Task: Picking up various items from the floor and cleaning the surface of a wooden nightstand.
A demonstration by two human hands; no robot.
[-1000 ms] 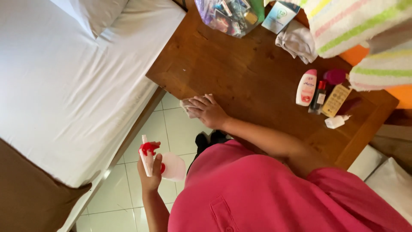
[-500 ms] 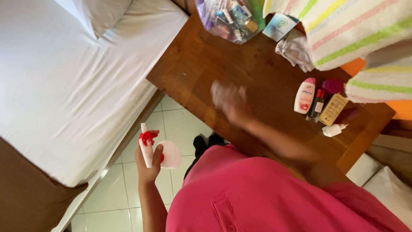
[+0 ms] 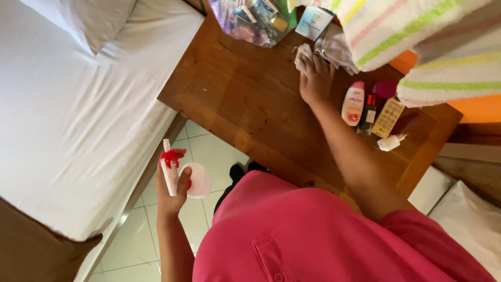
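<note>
A spray bottle (image 3: 185,177) — pale, rounded body with a red trigger head and a white nozzle pointing up — sits upright in the left hand (image 3: 169,188), held over the tiled floor beside the table. A crumpled white cloth (image 3: 303,56) lies on the wooden table top — pressed flat under the right hand's (image 3: 314,78) fingers.

A brown wooden table (image 3: 245,99) with a smooth, lightly scuffed finish carries soft white cloth (image 3: 308,55) under the right hand (image 3: 314,81). The left hand (image 3: 169,188) grips a plastic spray bottle (image 3: 185,177), red at the trigger, its body pale and translucent. Nearby lie a glossy white plastic lotion bottle (image 3: 353,103), a crinkled clear plastic bag (image 3: 250,23) and a striped terry towel (image 3: 417,42). Matt white cotton sheets cover the bed (image 3: 78,115); the floor tiles (image 3: 203,151) shine faintly.
</note>
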